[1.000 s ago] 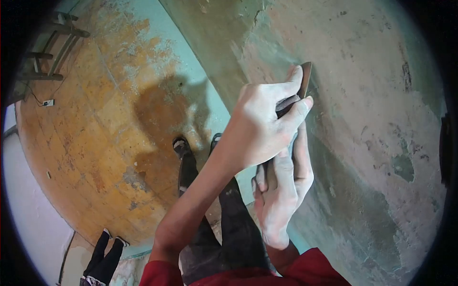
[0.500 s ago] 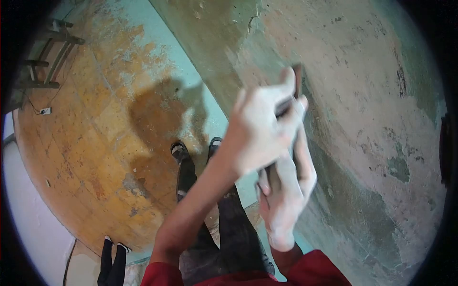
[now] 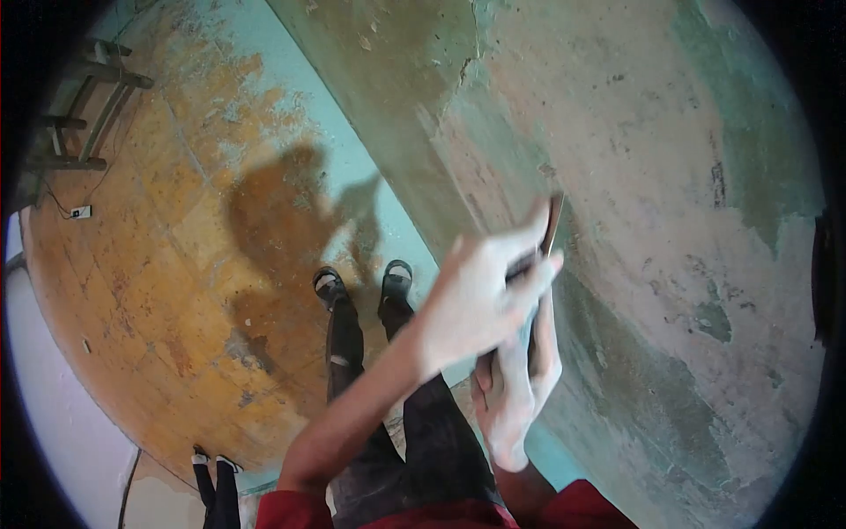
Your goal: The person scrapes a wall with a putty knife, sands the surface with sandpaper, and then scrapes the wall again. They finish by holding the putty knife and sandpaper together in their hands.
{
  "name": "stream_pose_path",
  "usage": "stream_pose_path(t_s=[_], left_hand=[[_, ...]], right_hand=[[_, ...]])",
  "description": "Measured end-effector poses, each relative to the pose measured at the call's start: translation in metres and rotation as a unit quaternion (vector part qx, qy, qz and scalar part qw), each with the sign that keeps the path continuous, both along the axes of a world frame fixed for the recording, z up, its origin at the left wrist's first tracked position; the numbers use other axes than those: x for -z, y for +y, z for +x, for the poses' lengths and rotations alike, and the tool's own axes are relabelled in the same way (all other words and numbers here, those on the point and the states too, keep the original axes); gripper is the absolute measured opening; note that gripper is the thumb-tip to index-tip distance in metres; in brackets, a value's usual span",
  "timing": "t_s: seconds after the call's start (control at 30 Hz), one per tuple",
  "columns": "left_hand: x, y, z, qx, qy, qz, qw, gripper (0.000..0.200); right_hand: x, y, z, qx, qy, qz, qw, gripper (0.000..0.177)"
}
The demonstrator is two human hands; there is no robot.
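Note:
A thin flat-bladed tool (image 3: 555, 220), seen almost edge-on, is held between my two hands against the view of the wall. My left hand (image 3: 480, 295) comes in from the left with its fingers wrapped round the upper part, where a dark bit shows between them. Below it, my right hand (image 3: 520, 388) is closed round the lower part, its fingers pointing up along the tool. Much of the tool is hidden by my fingers, and my left hand is a little blurred. The patchy wall (image 3: 634, 220) lies right behind the blade's edge.
My sandalled feet (image 3: 397, 278) stand on the worn orange floor (image 3: 167, 291), close to the wall's base. A wooden stool-like frame (image 3: 106, 79) and a white socket block (image 3: 81, 212) with a cord are at upper left. Another person's legs (image 3: 216, 489) show at lower left.
Both hands and the tool have moved down in the view and slightly left along the wall. The grip looks the same. The other person's legs appear slightly shifted.

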State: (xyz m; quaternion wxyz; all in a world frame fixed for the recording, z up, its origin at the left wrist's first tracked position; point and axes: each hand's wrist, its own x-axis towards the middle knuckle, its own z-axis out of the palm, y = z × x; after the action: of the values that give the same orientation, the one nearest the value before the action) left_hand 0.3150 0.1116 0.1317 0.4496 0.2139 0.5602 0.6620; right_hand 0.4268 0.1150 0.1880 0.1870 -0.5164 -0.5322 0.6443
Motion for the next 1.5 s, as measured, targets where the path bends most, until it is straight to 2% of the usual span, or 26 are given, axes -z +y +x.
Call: stream_pose_path(t_s=[0.03,0.1,0.2,0.27,0.33,0.4,0.47,0.7,0.77,0.97,1.1,1.4,1.47,1.5], left_hand=[[-0.002,-0.004,0.012,-0.007,0.007,-0.002,1.000,0.053],[0.002,-0.011,0.034,-0.009,0.011,-0.004,1.000,0.055],[0.017,-0.015,0.059,0.023,-0.045,-0.036,0.998,0.058],[0.018,-0.011,0.069,-0.041,0.014,0.019,0.999,0.062],[0.011,-0.010,0.070,0.001,-0.018,0.011,1.000,0.065],[0.003,-0.004,0.074,-0.003,0.030,0.040,0.999,0.066],[0.003,-0.002,0.085,-0.012,0.052,0.059,0.997,0.066],[0.005,0.004,0.104,-0.036,0.117,0.049,0.991,0.067],[0.002,0.005,0.105,-0.048,0.080,0.048,0.994,0.067],[0.001,0.003,0.102,-0.032,0.062,0.045,0.997,0.069],[-0.004,0.003,0.102,-0.038,0.087,0.027,0.995,0.069],[0.005,0.007,0.099,-0.055,0.091,0.031,0.994,0.065],[0.004,0.011,0.086,-0.081,0.082,0.023,0.993,0.064],[0.008,0.011,0.079,-0.092,0.122,0.034,0.988,0.064]], right_hand=[[-0.003,-0.001,0.009,0.009,-0.001,-0.002,1.000,0.069],[-0.006,0.007,0.043,-0.045,-0.045,-0.035,0.997,0.069],[-0.010,0.019,0.069,-0.062,-0.078,-0.057,0.993,0.070],[-0.011,0.016,0.076,-0.059,-0.100,-0.075,0.990,0.070],[-0.013,0.011,0.078,-0.019,-0.032,-0.071,0.997,0.075],[-0.015,0.008,0.076,-0.016,-0.037,-0.064,0.997,0.077],[-0.013,0.005,0.081,-0.003,-0.014,-0.008,1.000,0.074],[0.005,0.012,0.103,-0.015,0.017,0.012,1.000,0.064],[0.003,0.011,0.097,-0.009,0.022,0.004,1.000,0.062],[0.011,0.012,0.101,-0.008,0.038,0.008,0.999,0.053],[0.014,0.009,0.102,0.018,0.024,0.008,1.000,0.048],[0.020,0.013,0.094,0.041,-0.016,0.016,0.999,0.045],[0.017,0.016,0.073,0.051,0.011,-0.002,0.999,0.048],[0.026,0.008,0.069,0.078,0.002,0.054,0.996,0.052]])
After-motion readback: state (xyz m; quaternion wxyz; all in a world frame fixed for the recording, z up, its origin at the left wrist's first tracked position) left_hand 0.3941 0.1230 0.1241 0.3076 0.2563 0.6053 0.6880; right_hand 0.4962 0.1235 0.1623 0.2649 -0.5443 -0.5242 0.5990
